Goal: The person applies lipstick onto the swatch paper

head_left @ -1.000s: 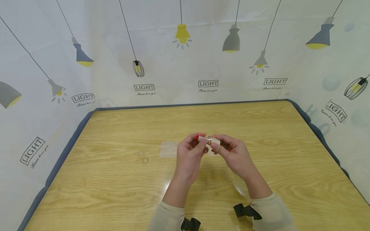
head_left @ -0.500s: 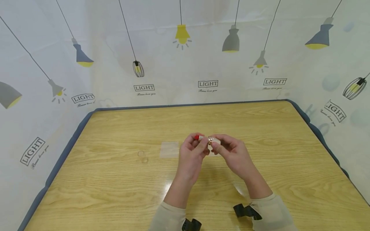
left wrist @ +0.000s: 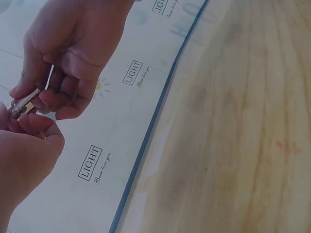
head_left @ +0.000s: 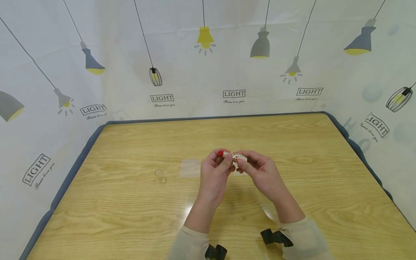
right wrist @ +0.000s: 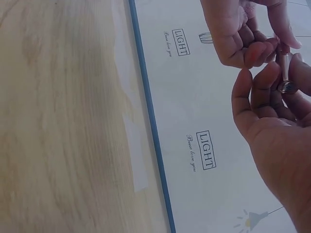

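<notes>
Hands, two, raised together above the middle of one wooden table (head_left: 130,202). Left hand (head_left: 214,173) pinches the red-tipped end of one lipstick (head_left: 231,156); right hand (head_left: 260,171) pinches its metallic barrel, fingers curled round it. Wrist mounts (head_left: 276,237), two, black, on beige sleeves. Tape patch (head_left: 190,168), one, apparently clear, on the tabletop. Since the earlier frames: grips unchanged, hands barely shifted.

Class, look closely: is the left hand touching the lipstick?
Touching. In the head view the left hand pinches the lipstick near its red tip.
</notes>
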{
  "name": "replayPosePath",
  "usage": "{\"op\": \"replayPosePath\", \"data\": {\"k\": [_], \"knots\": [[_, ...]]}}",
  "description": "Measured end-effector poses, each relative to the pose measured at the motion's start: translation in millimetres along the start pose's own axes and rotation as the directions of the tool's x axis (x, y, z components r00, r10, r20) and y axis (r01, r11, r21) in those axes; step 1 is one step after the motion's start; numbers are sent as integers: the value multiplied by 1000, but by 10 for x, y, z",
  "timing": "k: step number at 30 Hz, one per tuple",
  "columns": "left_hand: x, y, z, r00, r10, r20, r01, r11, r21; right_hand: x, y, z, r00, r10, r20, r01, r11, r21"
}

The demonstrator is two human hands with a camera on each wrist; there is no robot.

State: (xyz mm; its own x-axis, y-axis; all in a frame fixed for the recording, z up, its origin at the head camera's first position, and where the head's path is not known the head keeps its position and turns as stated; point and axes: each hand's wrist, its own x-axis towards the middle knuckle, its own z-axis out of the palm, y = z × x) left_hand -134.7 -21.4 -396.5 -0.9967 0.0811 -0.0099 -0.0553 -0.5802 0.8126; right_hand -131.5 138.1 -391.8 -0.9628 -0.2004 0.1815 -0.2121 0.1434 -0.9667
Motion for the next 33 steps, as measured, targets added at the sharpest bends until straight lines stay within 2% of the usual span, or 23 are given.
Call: {"op": "replayPosePath", "data": {"k": [6,10,13,14,15,16,17,18,20,22,24,27,29,30,31,33], "knots": [[28,41,-14,999,36,10,-36,999,18,36,-10,-13,997,50,57,-56,993,106],[56,42,-43,999,27,24,-28,998,62,54,-12,-71,991,114,67,-123,982,144],[104,46,-93,999,1,44,-9,983,182,83,-17,-143,988,151,42,-156,980,122],[124,53,-116,999,-7,48,-5,967,254,95,-19,-173,987,158,28,-160,982,103],[148,61,-146,999,-12,51,-6,939,344,110,-19,-203,987,163,12,-163,983,78],[175,70,-177,998,-15,53,-10,898,441,126,-17,-234,986,165,-6,-165,985,50],[202,78,-210,998,-16,53,-15,840,542,143,-13,-265,986,166,-24,-166,986,17],[229,86,-243,998,-18,54,-21,765,643,156,-12,-293,985,167,-40,-168,986,-19],[283,102,-287,998,-20,63,-39,590,806,179,0,-345,985,164,-62,-169,981,-91],[342,107,-314,996,-35,80,-59,409,911,194,24,-380,986,150,-69,-159,975,-154],[399,102,-327,992,-76,97,-78,219,972,204,52,-404,992,114,-62,-125,967,-221],[485,85,-347,976,-172,134,-140,-23,990,229,116,-428,999,30,-37,-40,945,-326],[542,65,-360,956,-240,166,-205,-149,967,253,167,-455,999,-29,-13,22,918,-396],[572,53,-368,946,-269,182,-238,-192,952,263,191,-471,999,-53,0,48,902,-428],[599,41,-376,936,-292,198,-270,-229,935,272,217,-489,998,-68,14,67,888,-454],[652,14,-392,918,-330,218,-316,-283,905,283,258,-526,994,-98,45,107,861,-498]]}}
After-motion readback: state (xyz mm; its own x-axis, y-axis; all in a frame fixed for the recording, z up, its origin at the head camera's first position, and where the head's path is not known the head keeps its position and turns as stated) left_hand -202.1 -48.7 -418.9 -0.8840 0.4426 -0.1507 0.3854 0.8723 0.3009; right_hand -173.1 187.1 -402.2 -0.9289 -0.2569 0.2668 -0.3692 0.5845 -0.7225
